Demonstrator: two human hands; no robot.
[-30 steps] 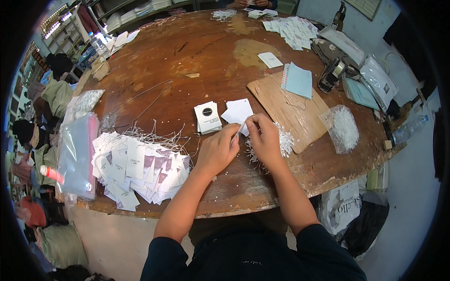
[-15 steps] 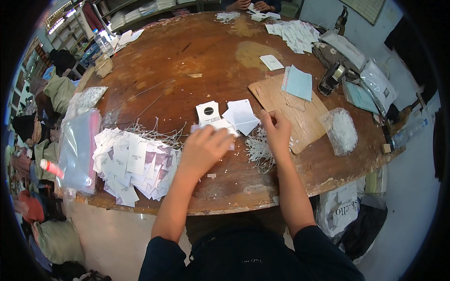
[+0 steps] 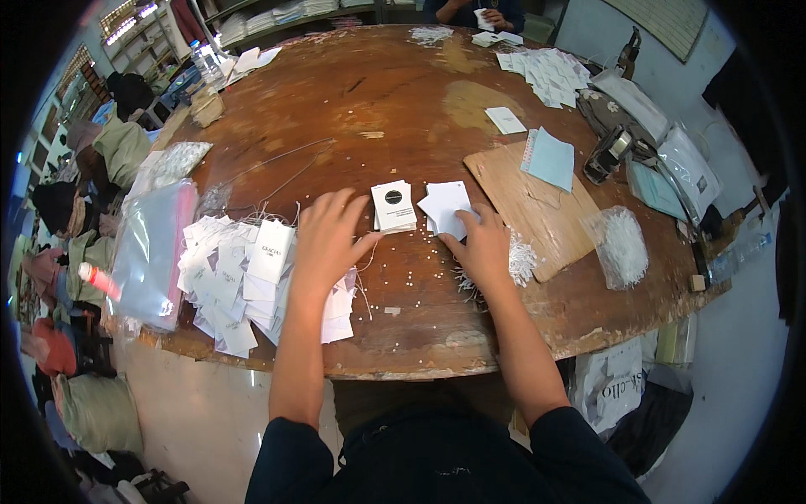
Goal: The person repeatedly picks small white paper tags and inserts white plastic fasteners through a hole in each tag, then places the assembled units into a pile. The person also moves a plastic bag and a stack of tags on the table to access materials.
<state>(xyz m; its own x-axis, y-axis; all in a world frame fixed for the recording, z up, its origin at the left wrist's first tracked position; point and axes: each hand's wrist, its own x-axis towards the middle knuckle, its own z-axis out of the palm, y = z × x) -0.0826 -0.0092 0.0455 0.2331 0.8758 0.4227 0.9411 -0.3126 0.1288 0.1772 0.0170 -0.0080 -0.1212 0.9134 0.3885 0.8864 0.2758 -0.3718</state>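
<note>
My left hand (image 3: 330, 237) is spread open over the right side of a big heap of white hang tags (image 3: 220, 277) with strings. Its thumb reaches toward a small stack of white tags with a black circle (image 3: 393, 207), apart from it or barely at its edge. My right hand (image 3: 487, 248) has its thumb and forefinger apart at the lower right edge of a fanned stack of plain white tags (image 3: 445, 206). Beside and partly under that hand lies a bundle of white tag strings (image 3: 522, 259).
A wooden board (image 3: 537, 214) holds a light blue pad (image 3: 550, 160). Right of it lies a clear bag of white strings (image 3: 623, 244); a tape dispenser (image 3: 609, 154) stands behind. Plastic sleeves (image 3: 151, 260) lie at left. Another person's hands (image 3: 491, 18) work at the far edge.
My left hand has moved left, off the black-circle tags to the heap, and its fingers have spread. My right hand has come down to the plain tags. The whole view has shifted slightly.
</note>
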